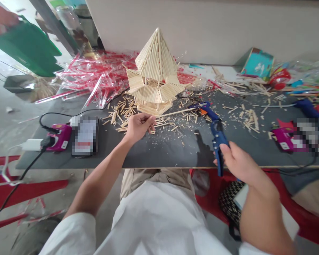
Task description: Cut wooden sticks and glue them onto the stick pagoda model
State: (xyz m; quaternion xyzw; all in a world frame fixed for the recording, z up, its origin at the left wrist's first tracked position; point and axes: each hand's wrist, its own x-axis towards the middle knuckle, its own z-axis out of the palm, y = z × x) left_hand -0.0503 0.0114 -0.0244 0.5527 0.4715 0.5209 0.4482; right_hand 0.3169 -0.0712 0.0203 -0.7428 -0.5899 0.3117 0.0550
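A pagoda-like model (154,74) built of thin wooden sticks stands on the dark tabletop (175,148). My left hand (138,124) rests just in front of its base, fingers curled in a pinch on a long thin stick (172,113) that lies toward the right. My right hand (238,161) grips the handle of a blue glue gun (215,129) near the table's front edge. The gun's nozzle points away toward the model. Several cut stick pieces (122,111) lie scattered around the model's base.
A heap of clear and red wrappers (95,76) lies at the back left. A purple power strip (59,136) with plugs sits at the left, a second one (283,138) at the right. Another blue glue gun (307,108) and colourful clutter fill the right side.
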